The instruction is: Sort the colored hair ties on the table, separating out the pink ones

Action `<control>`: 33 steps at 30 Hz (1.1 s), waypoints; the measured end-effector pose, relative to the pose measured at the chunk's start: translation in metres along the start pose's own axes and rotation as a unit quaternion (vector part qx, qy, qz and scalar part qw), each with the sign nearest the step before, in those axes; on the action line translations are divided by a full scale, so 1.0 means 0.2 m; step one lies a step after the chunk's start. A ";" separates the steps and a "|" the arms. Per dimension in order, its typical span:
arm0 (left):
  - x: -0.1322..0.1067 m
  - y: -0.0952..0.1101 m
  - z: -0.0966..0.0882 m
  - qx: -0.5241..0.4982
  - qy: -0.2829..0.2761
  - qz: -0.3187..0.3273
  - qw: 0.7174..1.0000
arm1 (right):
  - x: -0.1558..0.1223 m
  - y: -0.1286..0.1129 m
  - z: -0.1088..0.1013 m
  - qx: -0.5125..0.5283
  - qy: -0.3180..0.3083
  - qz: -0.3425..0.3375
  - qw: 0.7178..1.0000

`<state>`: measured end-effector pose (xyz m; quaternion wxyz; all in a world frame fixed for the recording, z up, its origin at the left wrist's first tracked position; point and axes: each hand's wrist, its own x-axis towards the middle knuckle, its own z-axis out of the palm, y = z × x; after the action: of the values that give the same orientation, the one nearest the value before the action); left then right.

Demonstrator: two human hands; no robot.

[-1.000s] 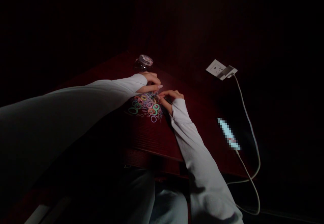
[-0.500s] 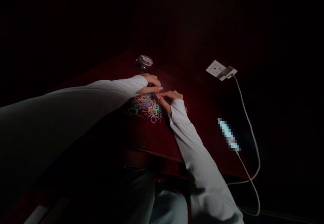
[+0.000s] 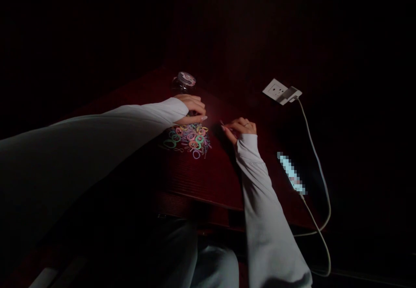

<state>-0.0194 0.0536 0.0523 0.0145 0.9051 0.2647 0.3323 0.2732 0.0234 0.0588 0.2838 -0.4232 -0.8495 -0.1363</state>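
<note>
A small pile of colourful hair ties (image 3: 191, 139), mostly rings in green, pink, yellow and purple, lies on the dark red table. My left hand (image 3: 195, 107) is over the far edge of the pile, its fingers loosely bent and its thumb stretched out apart from them; nothing shows in it. To the right of the pile, my right hand (image 3: 241, 127) has thumb and fingertips pinched together. Whatever they hold, if anything, is too small and dark to make out. Just beyond my left hand stands a clear round jar (image 3: 186, 82) with a patterned lid.
On the right, a charger (image 3: 291, 95) is plugged into a white wall socket (image 3: 274, 89). Its white cable (image 3: 313, 145) loops down to a blurred-out, lit device (image 3: 291, 173) on the table (image 3: 195, 181). The front table edge is above my legs. Surroundings are very dark.
My right hand has moved right, away from my left hand and the pile; the fingertips of both hands were together before. My left hand has barely moved, and more of the pile shows.
</note>
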 end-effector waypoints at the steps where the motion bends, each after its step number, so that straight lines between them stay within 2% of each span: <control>1: 0.00 0.00 0.00 0.009 -0.005 0.002 1.000 | -0.03 0.04 -0.04 -0.026 0.004 0.008 1.000; 5: 0.00 0.00 0.00 0.023 -0.012 0.001 1.000 | -0.15 0.22 -0.14 -0.102 0.004 0.048 0.994; 8: 0.00 0.00 0.00 0.028 -0.013 -0.004 1.000 | -0.20 0.31 -0.13 -0.120 -0.017 0.061 0.991; 11: -0.01 0.01 -0.01 0.047 -0.026 0.003 0.999 | -0.20 0.34 -0.09 -0.113 -0.054 0.076 0.989; 17: 0.00 0.01 -0.03 0.072 -0.060 0.011 0.995 | -0.20 0.35 -0.07 -0.076 -0.089 0.103 0.988; 21: 0.01 0.01 -0.03 0.071 -0.059 0.012 0.996 | -0.21 0.38 -0.07 -0.026 -0.057 0.123 0.990; 26: 0.00 0.00 -0.01 0.045 -0.020 -0.007 0.999 | -0.21 0.33 -0.04 0.127 0.000 0.161 0.979; 31: -0.01 0.00 0.00 0.033 -0.013 -0.023 0.999 | -0.20 0.25 0.10 0.194 -0.049 0.129 0.971; 33: -0.02 0.00 -0.01 0.033 -0.013 -0.023 0.999 | -0.18 0.23 0.15 0.197 -0.077 0.142 0.967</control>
<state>-0.0222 0.0509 0.0516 -0.0043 0.9031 0.2963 0.3109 0.3164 0.0435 0.0128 0.3114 -0.4845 -0.8103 0.1083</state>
